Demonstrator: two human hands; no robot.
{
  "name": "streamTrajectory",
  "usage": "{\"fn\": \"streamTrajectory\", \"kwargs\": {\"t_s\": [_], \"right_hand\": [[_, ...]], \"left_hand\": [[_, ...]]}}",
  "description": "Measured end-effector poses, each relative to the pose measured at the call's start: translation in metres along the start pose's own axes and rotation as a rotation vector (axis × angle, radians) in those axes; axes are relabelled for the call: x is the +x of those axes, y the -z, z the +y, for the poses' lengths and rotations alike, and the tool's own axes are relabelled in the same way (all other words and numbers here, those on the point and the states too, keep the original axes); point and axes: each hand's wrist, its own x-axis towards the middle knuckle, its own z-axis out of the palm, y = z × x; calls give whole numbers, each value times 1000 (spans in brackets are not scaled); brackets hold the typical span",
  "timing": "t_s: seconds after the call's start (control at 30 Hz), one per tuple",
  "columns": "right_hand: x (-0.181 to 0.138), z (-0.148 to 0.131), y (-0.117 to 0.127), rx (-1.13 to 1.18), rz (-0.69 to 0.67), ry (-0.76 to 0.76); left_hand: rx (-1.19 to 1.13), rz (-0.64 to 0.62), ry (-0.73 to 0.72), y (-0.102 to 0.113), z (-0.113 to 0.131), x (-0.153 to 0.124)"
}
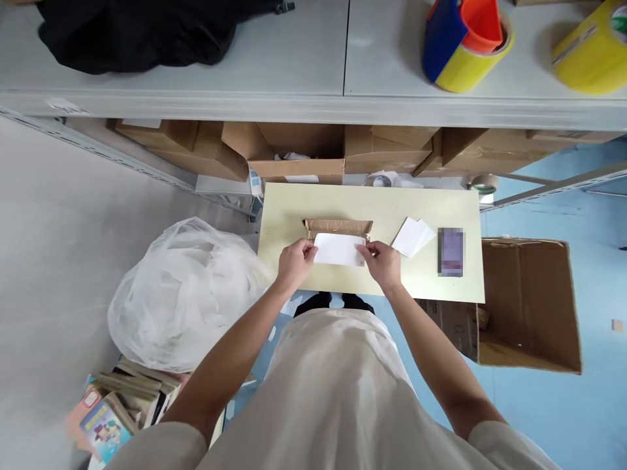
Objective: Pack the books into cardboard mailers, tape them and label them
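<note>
A white rectangular sheet, perhaps an envelope or card [339, 250], is stretched between my two hands over the pale yellow table [284, 202]. My left hand [296, 261] pinches its left end, and my right hand [383, 262] pinches its right end. Just behind the sheet lies a small open cardboard box [337, 226], its flap raised; the sheet hides most of it. To the right of my right hand, a few white cards [412, 236] overlap on the tabletop. Farther right sits a purple rectangular item [450, 252], blurred out.
A big open carton [529, 307] stands right of the table. On the left are a bulky white plastic bag [186, 294] and stacked books [122, 411]. Behind runs a grey shelf [274, 65] with tape rolls [592, 49], a tape dispenser [445, 42] and a black cloth item [147, 32]; cardboard boxes [298, 166] sit below.
</note>
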Motion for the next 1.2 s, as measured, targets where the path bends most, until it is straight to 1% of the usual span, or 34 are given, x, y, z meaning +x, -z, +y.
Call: {"fn": "streamTrajectory", "kwargs": {"t_s": [0.1, 0.17, 0.33, 0.47, 0.57, 0.7, 0.8, 0.87, 0.93, 1.0, 1.07, 1.1, 1.17, 1.2], "right_hand": [[19, -6, -8, -161, 27, -3], [26, -8, -13, -222, 30, -8], [30, -6, -21, -317, 33, -2], [31, -3, -24, -361, 44, 9], [31, -3, -28, -413, 48, 20], [30, -4, -33, -535, 62, 77], [28, -3, -31, -581, 110, 140], [27, 0, -27, -584, 165, 184], [24, 4, -24, -567, 217, 239], [21, 6, -24, -528, 208, 322], [17, 5, -30, -493, 100, 443], [15, 4, -35, -490, 29, 495], [13, 4, -44, -526, -85, 554], [12, 4, -48, -559, -109, 554]], "left_hand": [[37, -12, 1, -6, -5, 23], [61, -13, -2, -10, -6, 29], [164, -18, 10, -11, -4, 26], [187, -41, 33, -11, -2, 24], [205, -41, 15, -14, -2, 24], [281, 7, -16, -15, -5, 27], [341, 63, -24, -12, -10, 30], [354, 101, -78, -8, -13, 30], [356, 107, -210, -7, -13, 28], [355, 28, -399, -9, -8, 24], [366, -96, -558, -15, -1, 22], [380, -142, -593, -18, 2, 21], [420, -185, -580, -25, 5, 22], [439, -195, -554, -28, 5, 23]]}}
